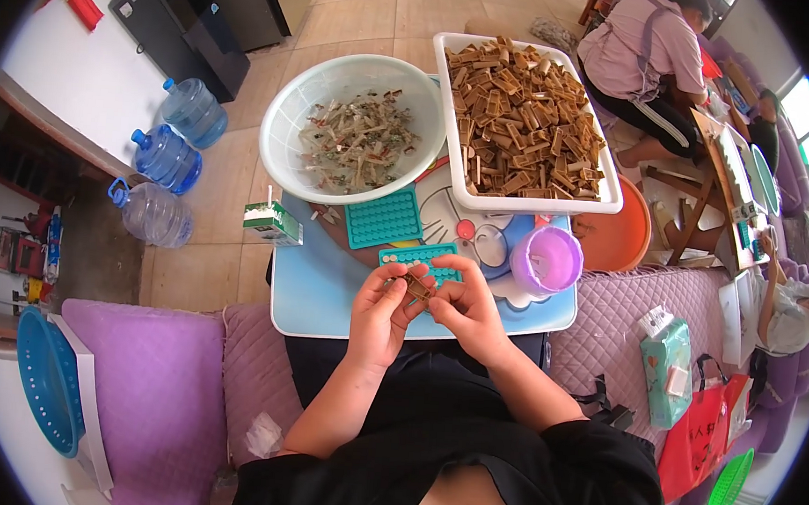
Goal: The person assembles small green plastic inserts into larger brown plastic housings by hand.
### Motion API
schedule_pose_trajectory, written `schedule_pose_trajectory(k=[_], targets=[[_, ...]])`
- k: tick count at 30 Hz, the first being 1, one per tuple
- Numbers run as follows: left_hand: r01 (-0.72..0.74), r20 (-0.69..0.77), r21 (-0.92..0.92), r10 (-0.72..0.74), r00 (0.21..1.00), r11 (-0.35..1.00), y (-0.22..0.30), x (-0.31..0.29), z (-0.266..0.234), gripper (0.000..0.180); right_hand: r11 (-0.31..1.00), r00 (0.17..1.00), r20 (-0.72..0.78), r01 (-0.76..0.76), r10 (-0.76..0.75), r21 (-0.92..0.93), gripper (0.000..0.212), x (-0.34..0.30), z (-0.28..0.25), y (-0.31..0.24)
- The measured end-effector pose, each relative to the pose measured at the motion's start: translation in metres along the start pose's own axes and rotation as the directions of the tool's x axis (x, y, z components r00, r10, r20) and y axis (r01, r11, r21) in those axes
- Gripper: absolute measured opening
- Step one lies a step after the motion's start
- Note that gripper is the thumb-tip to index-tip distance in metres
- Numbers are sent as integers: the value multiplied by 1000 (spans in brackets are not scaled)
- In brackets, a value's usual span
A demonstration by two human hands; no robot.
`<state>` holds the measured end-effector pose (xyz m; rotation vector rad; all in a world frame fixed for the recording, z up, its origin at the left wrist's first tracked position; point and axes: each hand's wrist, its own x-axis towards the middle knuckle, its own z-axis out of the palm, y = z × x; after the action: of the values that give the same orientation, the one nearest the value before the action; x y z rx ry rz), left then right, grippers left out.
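My left hand is closed, pinching a small brown open box-shaped piece between thumb and fingers. At the right end of that piece, the fingers of my right hand are bent together in a pinch; what they hold, if anything, is too small to make out. Just beyond my fingers lies a teal tray with small compartments, with a few small pale bits in it. A second teal compartment tray sits behind it. Both trays are on a small blue table.
A pale round basin holds a heap of small clear parts. Beside it, a white tray is piled with brown pieces. A purple cup, a green-and-white carton and an orange bucket stand near. Another person sits working at far right.
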<state>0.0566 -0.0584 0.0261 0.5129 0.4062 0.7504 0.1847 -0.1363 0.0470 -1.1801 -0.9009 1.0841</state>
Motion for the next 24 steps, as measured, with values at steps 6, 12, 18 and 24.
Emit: schedule_pose_trajectory(k=[6, 12, 18, 24], targets=[[-67, -14, 101, 69, 998, 993, 1, -1, 4, 12, 996, 1000, -28, -5, 8, 86, 43, 0, 0, 8], [17, -111, -93, -28, 993, 996, -1, 1, 5, 15, 986, 996, -4, -83, 84, 144, 41, 1, 4, 10], [-114, 21, 211, 112, 994, 971, -10, 5, -21, 17, 983, 988, 81, -142, 133, 119, 44, -1, 6, 14], [52, -112, 224, -28, 993, 973, 5, 1, 5, 13, 980, 996, 20, -84, 89, -179, 45, -2, 2, 13]])
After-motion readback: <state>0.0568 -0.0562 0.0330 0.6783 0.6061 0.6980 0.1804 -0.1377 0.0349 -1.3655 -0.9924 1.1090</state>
